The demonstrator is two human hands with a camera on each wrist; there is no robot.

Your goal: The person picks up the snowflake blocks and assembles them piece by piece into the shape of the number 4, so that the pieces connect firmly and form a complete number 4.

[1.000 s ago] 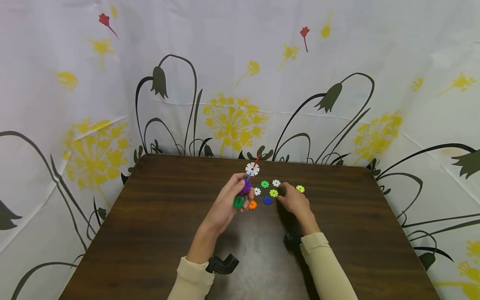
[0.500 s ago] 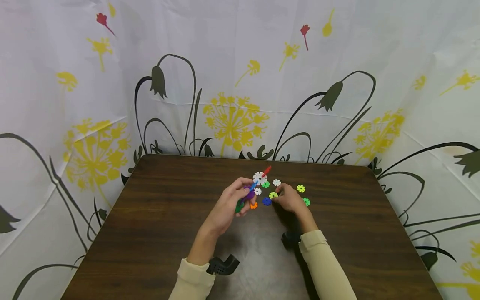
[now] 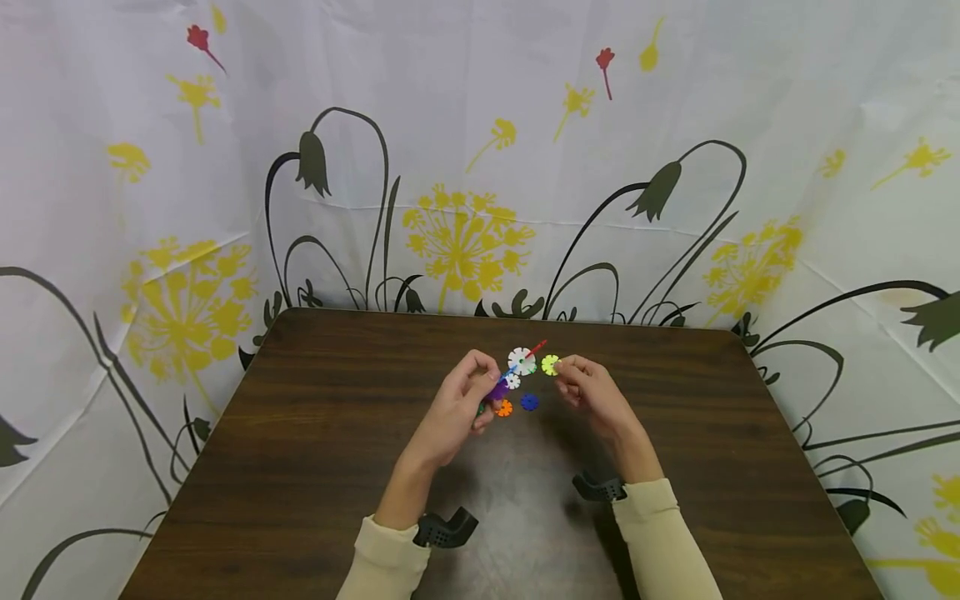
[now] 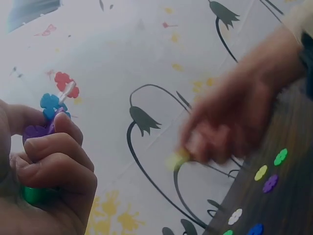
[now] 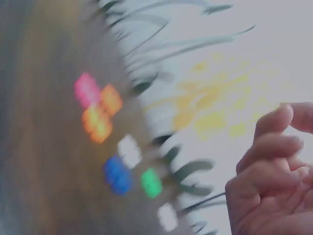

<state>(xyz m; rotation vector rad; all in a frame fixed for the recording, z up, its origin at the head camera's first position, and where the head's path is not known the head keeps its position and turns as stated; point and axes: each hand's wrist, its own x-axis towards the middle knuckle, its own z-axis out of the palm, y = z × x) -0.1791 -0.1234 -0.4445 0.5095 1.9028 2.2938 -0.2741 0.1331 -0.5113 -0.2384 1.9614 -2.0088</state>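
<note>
The curled left hand grips a disc chain leaning toward one o'clock; at its three o'clock, the right hand pinches a yellow disc edgewise, apparently to leave its face exposed

Yellow-green disc, linked discs in red, white, blue, purple; brown wood-grain table; white flower-patterned cloth

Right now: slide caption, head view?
Left fingers hold a multicoloured chain of notched plastic discs; right fingers pinch a yellow-green notched plastic disc above a brown wood-grain table.
</note>
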